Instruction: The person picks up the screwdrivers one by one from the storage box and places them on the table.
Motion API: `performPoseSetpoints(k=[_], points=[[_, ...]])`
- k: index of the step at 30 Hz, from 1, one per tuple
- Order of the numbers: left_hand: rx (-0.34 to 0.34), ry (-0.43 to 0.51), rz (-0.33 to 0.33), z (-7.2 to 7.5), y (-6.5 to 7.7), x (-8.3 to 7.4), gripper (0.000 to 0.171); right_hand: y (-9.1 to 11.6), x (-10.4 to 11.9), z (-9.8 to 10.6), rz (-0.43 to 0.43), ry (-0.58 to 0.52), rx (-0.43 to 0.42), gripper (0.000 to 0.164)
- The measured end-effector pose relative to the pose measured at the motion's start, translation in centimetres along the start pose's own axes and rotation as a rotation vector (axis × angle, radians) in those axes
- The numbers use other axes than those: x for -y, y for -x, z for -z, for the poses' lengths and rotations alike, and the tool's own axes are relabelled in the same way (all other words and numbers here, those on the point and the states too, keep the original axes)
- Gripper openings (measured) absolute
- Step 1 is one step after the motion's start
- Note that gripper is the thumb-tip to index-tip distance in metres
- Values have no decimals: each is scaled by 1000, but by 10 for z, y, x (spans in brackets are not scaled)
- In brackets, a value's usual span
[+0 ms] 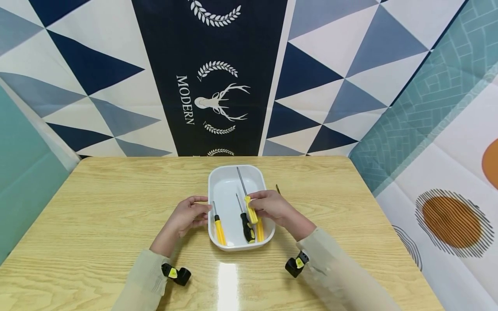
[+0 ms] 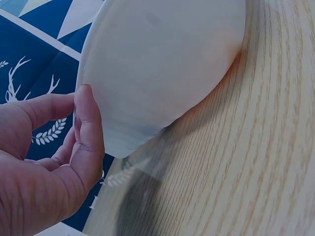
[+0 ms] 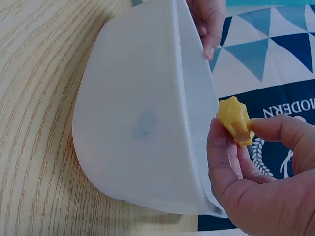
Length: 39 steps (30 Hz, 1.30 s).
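A white plastic tub (image 1: 229, 190) stands on the table with several screwdrivers in it. My left hand (image 1: 189, 217) pinches its left rim, as the left wrist view also shows. Over the tub's right side, my right hand (image 1: 270, 206) holds a screwdriver with a yellow handle (image 1: 250, 210) between thumb and fingers, its long shaft pointing away. The handle's ridged end (image 3: 235, 118) faces the right wrist view. Inside the tub lie a black-and-yellow screwdriver (image 1: 247, 228), a yellow-handled screwdriver (image 1: 220, 231) at the left and another yellow handle (image 1: 260, 230), partly hidden, at the right.
Just beyond the right hand, a thin brownish tip (image 1: 278, 189) shows beside the tub; the rest of it is hidden. The wooden table (image 1: 128, 194) ends at a patterned cloth (image 1: 218, 86) behind, with another printed cloth (image 1: 447, 172) along the right.
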<state>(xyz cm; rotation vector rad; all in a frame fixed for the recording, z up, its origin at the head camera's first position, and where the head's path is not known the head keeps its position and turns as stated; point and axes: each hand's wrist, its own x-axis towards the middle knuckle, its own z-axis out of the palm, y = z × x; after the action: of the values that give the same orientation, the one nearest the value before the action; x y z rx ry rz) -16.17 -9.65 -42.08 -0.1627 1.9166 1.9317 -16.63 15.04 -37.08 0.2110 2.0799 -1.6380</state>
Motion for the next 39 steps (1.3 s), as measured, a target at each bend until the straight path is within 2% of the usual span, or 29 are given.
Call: performPoseSetpoints(k=[12,25,35,39], points=[[17,12,-2,2,-1,3,44,4,1,13,19,-51,5,41],[-5,1,22,1,-3,2,43,7,-2,30,69,-70,27,44],[31,16,2,3,-1,0,46,4,-8,36,63,-59,-8,43],[25,19,2,2,0,1,46,4,-9,39,52,-52,-24,43]])
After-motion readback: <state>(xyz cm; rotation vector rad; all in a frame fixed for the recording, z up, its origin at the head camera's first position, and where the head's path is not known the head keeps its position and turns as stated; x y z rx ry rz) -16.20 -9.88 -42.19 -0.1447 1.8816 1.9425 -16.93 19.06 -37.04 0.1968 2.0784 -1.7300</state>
